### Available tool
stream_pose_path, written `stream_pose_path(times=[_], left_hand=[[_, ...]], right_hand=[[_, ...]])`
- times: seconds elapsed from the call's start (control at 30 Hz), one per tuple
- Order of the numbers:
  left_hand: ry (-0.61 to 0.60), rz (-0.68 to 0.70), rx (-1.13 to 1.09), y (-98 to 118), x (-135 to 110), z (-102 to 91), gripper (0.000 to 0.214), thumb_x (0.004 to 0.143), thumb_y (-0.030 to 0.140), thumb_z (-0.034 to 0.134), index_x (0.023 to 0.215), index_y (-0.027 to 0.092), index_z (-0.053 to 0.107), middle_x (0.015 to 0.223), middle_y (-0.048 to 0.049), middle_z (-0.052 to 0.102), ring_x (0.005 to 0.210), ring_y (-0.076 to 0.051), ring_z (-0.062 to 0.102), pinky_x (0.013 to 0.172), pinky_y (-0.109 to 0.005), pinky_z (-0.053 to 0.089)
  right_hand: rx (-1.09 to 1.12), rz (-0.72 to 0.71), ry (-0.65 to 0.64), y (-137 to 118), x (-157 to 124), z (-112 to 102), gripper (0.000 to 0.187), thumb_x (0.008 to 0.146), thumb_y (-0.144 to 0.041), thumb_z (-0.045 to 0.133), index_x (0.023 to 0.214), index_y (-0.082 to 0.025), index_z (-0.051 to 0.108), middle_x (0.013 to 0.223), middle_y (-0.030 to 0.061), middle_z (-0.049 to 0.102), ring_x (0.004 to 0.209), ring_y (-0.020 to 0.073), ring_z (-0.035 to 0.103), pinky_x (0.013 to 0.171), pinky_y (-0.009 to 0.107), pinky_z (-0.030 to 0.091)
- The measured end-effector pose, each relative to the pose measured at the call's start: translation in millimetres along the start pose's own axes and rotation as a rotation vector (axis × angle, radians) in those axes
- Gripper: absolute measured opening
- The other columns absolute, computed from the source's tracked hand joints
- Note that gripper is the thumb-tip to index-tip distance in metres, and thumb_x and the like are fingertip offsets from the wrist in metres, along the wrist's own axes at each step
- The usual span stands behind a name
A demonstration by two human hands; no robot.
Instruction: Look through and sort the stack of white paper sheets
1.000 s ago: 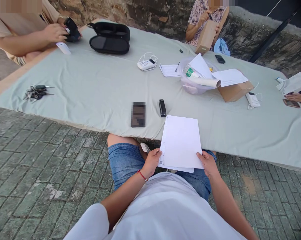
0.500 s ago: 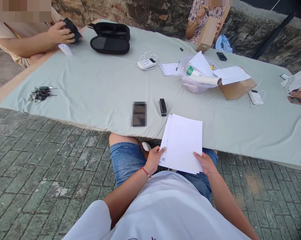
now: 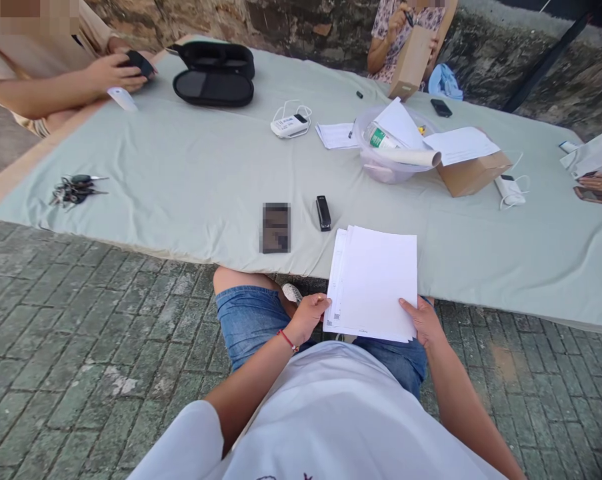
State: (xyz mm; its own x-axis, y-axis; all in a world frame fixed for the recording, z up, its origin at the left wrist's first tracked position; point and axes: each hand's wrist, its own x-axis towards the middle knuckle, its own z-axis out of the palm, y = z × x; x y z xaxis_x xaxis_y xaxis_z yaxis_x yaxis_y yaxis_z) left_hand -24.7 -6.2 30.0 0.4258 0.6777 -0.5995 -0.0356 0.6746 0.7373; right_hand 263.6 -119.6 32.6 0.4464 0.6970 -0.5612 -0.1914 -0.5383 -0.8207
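Several white paper sheets (image 3: 378,280) are fanned out in front of me, over my lap and the table's near edge. My left hand (image 3: 311,316) pinches their left edge, thumb on top and a red cord bracelet at the wrist. On the right edge my right hand (image 3: 423,321) is closed, its thumb pressed on the top sheet. The top sheet looks nearly blank; printed lines and small square codes show on the sheets beneath at the left. Just beyond the papers lies a black stapler (image 3: 323,213), with a dark blurred-out item (image 3: 275,228) to its left.
On the cloth-covered table (image 3: 191,180) are keys (image 3: 78,190), an open black case (image 3: 213,88), a white corded device (image 3: 291,125), a plastic basin (image 3: 385,167) holding papers and a cardboard box (image 3: 473,172). A person at the far side holds a brown box (image 3: 413,63); others sit left and right.
The sheets have shifted to the right and spread wider, showing more of the lower pages at the left. My right hand has moved right with them.
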Motion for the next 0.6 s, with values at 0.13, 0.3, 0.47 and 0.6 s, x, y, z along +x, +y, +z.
stream_pose_path(times=[0.13, 0.3, 0.47, 0.6], left_hand=[[0.147, 0.081, -0.041, -3, 5, 3.0, 0.039, 0.062, 0.048, 0.079, 0.065, 0.017, 0.056, 0.054, 0.0031, 0.056, 0.047, -0.009, 0.049, 0.047, -0.022, 0.037], [0.2, 0.089, -0.113, -4, 10, 3.3, 0.041, 0.06, 0.046, 0.081, 0.071, 0.017, 0.056, 0.06, 0.001, 0.063, 0.051, -0.012, 0.056, 0.049, -0.023, 0.042], [0.187, 0.129, -0.137, -8, 10, 6.9, 0.043, 0.061, 0.044, 0.083, 0.077, 0.018, 0.053, 0.072, -0.0001, 0.066, 0.06, -0.013, 0.06, 0.055, -0.023, 0.046], [0.156, 0.122, -0.201, -12, 7, 8.7, 0.041, 0.068, 0.049, 0.077, 0.083, 0.02, 0.053, 0.073, 0.0015, 0.064, 0.064, -0.013, 0.06, 0.058, -0.023, 0.045]], right_hand=[[0.046, 0.019, -0.012, 1, 1, 4, 0.047, 0.074, -0.046, 0.075, 0.116, -0.028, 0.064, 0.12, 0.0027, 0.07, 0.112, 0.0285, 0.066, 0.096, 0.042, 0.057], [-0.017, -0.02, -0.028, 9, 2, 4, 0.043, 0.074, -0.047, 0.073, 0.112, -0.027, 0.068, 0.118, 0.0023, 0.071, 0.109, 0.0286, 0.067, 0.094, 0.042, 0.057], [-0.07, -0.066, 0.055, 9, 4, -4, 0.044, 0.074, -0.046, 0.072, 0.113, -0.025, 0.068, 0.116, 0.0026, 0.072, 0.107, 0.0282, 0.068, 0.092, 0.042, 0.057], [-0.032, -0.073, 0.042, 2, 4, -8, 0.041, 0.074, -0.045, 0.074, 0.11, -0.026, 0.069, 0.114, 0.0023, 0.072, 0.105, 0.0279, 0.069, 0.09, 0.039, 0.058]])
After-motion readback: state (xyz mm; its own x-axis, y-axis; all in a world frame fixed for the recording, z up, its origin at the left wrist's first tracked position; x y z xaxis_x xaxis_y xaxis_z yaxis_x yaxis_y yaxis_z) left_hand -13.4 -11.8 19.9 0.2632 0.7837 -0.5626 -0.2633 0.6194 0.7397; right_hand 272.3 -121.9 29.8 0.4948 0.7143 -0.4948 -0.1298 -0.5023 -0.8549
